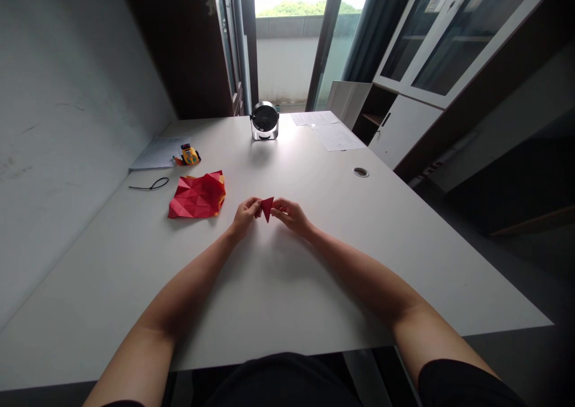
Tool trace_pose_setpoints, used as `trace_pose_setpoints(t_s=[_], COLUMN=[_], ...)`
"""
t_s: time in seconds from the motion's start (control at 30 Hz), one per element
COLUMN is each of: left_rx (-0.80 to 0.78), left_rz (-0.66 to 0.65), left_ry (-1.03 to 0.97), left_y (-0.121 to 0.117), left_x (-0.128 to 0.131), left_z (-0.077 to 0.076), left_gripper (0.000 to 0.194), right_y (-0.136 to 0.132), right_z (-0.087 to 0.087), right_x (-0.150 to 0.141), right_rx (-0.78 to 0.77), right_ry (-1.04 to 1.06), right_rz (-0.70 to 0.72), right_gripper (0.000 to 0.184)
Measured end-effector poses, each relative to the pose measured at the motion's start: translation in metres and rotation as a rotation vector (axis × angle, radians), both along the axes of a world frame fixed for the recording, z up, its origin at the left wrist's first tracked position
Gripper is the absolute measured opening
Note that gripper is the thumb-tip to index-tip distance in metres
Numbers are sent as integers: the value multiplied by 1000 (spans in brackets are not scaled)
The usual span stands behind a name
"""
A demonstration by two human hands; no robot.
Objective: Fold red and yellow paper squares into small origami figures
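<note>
A small piece of red paper folded into a triangle is held just above the table, its point facing down toward me. My left hand pinches its left edge between thumb and fingers. On the other side, my right hand has thumb and fingertips closed at the triangle's right edge. Left of my hands lies a creased stack of red paper sheets, with some yellow-orange showing along its right side.
The white table carries a black cable tie, a yellow toy and paper at the left. A round black device on a stand is at the back, near printed sheets. A cable hole sits to the right.
</note>
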State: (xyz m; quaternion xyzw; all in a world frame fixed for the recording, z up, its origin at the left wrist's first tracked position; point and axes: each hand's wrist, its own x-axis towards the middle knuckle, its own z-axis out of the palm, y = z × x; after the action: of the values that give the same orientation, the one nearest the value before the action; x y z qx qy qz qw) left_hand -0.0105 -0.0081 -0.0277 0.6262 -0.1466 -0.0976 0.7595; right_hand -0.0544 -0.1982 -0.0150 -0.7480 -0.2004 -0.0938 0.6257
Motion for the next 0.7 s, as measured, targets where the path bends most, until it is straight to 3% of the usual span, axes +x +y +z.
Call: trace_pose_setpoints(t_s=[0.2, 0.4, 0.57, 0.7], left_rx=[-37, 38, 78, 88], left_rz=[-43, -42, -62, -59], left_ry=[23, -12, -45, -49], left_y=[0, -4, -5, -5], left_x=[0, -5, -8, -9], left_z=[-1, 4, 8, 8], left_gripper=[29, 32, 39, 37], right_y=[1, 0, -1, -3], right_z=[-6, -8, -6, -10], right_x=[2, 2, 0, 4], right_rx=[30, -85, -111, -33], right_ry=[16, -18, -52, -39], right_rz=[-72, -216, -207, -175], right_gripper=[20, 17, 27, 29])
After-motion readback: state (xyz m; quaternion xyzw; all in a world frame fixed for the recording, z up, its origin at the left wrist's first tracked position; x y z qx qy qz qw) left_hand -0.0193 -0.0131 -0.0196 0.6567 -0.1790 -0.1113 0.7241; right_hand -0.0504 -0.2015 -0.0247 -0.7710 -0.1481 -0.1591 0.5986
